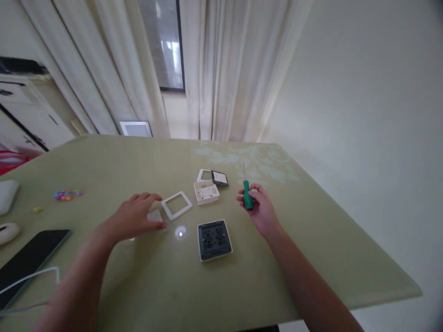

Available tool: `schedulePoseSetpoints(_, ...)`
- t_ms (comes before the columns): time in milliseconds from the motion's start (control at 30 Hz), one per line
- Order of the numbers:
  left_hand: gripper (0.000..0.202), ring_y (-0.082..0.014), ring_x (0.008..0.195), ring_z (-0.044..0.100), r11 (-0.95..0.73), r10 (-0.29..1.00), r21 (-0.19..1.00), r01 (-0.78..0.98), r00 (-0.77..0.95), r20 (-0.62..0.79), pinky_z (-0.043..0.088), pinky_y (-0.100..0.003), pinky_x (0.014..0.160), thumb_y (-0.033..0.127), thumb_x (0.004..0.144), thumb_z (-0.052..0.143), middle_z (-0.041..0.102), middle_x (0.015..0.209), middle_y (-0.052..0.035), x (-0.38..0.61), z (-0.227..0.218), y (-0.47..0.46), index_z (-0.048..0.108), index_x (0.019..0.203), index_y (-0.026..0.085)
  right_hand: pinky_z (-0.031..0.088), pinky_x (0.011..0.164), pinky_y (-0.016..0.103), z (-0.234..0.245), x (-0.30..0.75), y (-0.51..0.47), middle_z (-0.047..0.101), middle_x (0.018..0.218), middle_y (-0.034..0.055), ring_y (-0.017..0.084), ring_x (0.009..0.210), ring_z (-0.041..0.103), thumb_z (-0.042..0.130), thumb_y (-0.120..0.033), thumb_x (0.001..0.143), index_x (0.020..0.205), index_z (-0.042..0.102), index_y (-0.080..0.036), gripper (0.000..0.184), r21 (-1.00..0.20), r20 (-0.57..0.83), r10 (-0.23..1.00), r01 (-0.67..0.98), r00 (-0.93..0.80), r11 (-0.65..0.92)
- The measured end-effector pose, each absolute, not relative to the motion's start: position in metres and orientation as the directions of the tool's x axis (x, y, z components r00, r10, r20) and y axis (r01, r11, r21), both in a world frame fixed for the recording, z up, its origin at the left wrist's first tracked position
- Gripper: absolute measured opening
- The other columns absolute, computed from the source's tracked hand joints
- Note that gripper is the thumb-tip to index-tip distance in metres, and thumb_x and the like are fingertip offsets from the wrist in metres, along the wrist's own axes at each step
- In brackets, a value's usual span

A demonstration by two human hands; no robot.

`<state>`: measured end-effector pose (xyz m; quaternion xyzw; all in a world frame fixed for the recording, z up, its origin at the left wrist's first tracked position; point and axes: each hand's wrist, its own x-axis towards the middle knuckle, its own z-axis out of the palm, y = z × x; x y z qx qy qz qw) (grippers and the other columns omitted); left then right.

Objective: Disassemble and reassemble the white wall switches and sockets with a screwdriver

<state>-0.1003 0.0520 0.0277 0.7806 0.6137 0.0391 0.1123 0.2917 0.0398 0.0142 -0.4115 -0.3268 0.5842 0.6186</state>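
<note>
My right hand (260, 208) grips a green-handled screwdriver (247, 192) upright, its thin shaft pointing up. My left hand (135, 216) lies on the olive table (145, 281), fingers curled over a small white plastic piece (154, 216). Just right of it lies a white square frame (176, 204). A white back box (206, 192) sits beyond, with another white frame (204, 174) and a dark-edged switch plate (220, 178) behind it. A dark switch module (214, 239) lies face-down between my hands, nearer to me.
A black phone (29, 258) with a white cable (38, 275) lies at the left front. White rounded objects (7, 196) and small coloured bits (64, 195) sit at the left. Curtains (221, 69) and a wall stand beyond the table's far and right edges.
</note>
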Motion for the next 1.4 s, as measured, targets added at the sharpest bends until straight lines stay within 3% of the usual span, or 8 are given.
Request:
schedulePoseSetpoints(100, 0.074, -0.0461, 0.134, 0.064, -0.185, 0.961, 0.128, 0.974, 0.207, -0.181, 0.049, -0.057, 0.108, 0.059, 0.072, 0.076, 0.07, 0.147, -0.0176, -0.123, 0.021, 0.053, 0.07, 0.137, 0.023, 0.06, 0.063, 0.023, 0.015, 0.293, 0.04, 0.081, 0.088, -0.0017, 0.017, 0.072, 0.08, 0.085, -0.033, 0.07, 0.096, 0.057, -0.027, 0.038, -0.869, -0.094, 0.989, -0.494, 0.117, -0.024)
schedulePoseSetpoints(233, 0.05, -0.0423, 0.119, 0.074, -0.237, 0.956, 0.149, 0.96, 0.258, -0.143, 0.051, -0.056, 0.103, 0.057, 0.081, 0.066, 0.078, 0.13, -0.0127, -0.12, 0.02, 0.056, 0.076, 0.12, 0.027, 0.06, 0.062, 0.024, 0.014, 0.291, 0.04, 0.081, 0.087, -0.0008, 0.017, 0.07, 0.078, 0.083, -0.031, 0.07, 0.096, 0.059, -0.026, 0.036, -0.852, -0.115, 0.984, -0.523, 0.138, -0.027)
schedulePoseSetpoints(367, 0.05, -0.0388, 0.114, 0.074, -0.355, 0.921, 0.328, 0.875, 0.388, -0.037, 0.054, -0.054, 0.104, 0.06, 0.083, 0.07, 0.078, 0.123, -0.0117, -0.101, 0.036, 0.05, 0.074, 0.118, 0.024, 0.058, 0.061, 0.023, 0.013, 0.288, 0.04, 0.081, 0.086, -0.0011, 0.016, 0.068, 0.077, 0.08, -0.03, 0.071, 0.096, 0.058, -0.026, 0.034, -0.845, -0.122, 0.981, -0.535, 0.151, -0.023)
schedulePoseSetpoints(467, 0.049, -0.0318, 0.125, 0.069, -0.515, 0.825, 0.494, 0.701, 0.561, 0.064, 0.053, -0.046, 0.11, 0.057, 0.092, 0.073, 0.073, 0.134, -0.0073, -0.077, 0.051, 0.03, 0.067, 0.132, 0.028, 0.058, 0.06, 0.023, 0.013, 0.285, 0.039, 0.08, 0.085, -0.0008, 0.016, 0.068, 0.078, 0.079, -0.03, 0.072, 0.097, 0.057, -0.026, 0.033, -0.841, -0.123, 0.982, -0.541, 0.146, -0.025)
schedulePoseSetpoints(567, 0.047, -0.0275, 0.131, 0.065, -0.604, 0.732, 0.544, 0.582, 0.675, 0.09, 0.052, -0.041, 0.114, 0.047, 0.097, 0.074, 0.067, 0.143, -0.0047, -0.044, 0.053, 0.008, 0.061, 0.14, 0.033, 0.058, 0.06, 0.023, 0.013, 0.282, 0.038, 0.08, 0.084, -0.0014, 0.017, 0.069, 0.078, 0.079, -0.031, 0.072, 0.096, 0.057, -0.026, 0.033, -0.84, -0.123, 0.983, -0.542, 0.138, -0.029)
schedulePoseSetpoints(800, 0.031, -0.0283, 0.119, 0.07, -0.599, 0.727, 0.554, 0.578, 0.682, 0.074, 0.058, -0.044, 0.106, 0.042, 0.096, 0.077, 0.07, 0.131, -0.0062, -0.005, 0.032, -0.002, 0.072, 0.125, 0.032, 0.057, 0.058, 0.022, 0.014, 0.281, 0.037, 0.08, 0.084, -0.0025, 0.016, 0.067, 0.077, 0.08, -0.032, 0.071, 0.096, 0.058, -0.026, 0.034, -0.838, -0.121, 0.985, -0.545, 0.126, -0.033)
schedulePoseSetpoints(1133, 0.034, -0.032, 0.116, 0.069, -0.624, 0.719, 0.497, 0.603, 0.692, 0.065, 0.057, -0.046, 0.1, 0.04, 0.089, 0.084, 0.071, 0.127, -0.0068, -0.005, 0.036, -0.007, 0.075, 0.12, 0.032, 0.055, 0.057, 0.022, 0.014, 0.281, 0.036, 0.079, 0.084, -0.0014, 0.016, 0.068, 0.076, 0.08, -0.031, 0.073, 0.097, 0.057, -0.026, 0.033, -0.831, -0.117, 0.988, -0.555, 0.103, -0.041)
schedulePoseSetpoints(1400, 0.035, -0.0338, 0.116, 0.07, -0.654, 0.717, 0.449, 0.609, 0.689, 0.109, 0.057, -0.048, 0.098, 0.043, 0.093, 0.08, 0.071, 0.13, -0.0086, -0.004, 0.035, -0.007, 0.073, 0.125, 0.031, 0.055, 0.056, 0.02, 0.015, 0.28, 0.035, 0.079, 0.084, -0.002, 0.014, 0.067, 0.075, 0.08, -0.031, 0.073, 0.097, 0.059, -0.026, 0.032, -0.827, -0.119, 0.988, -0.56, 0.102, -0.042)
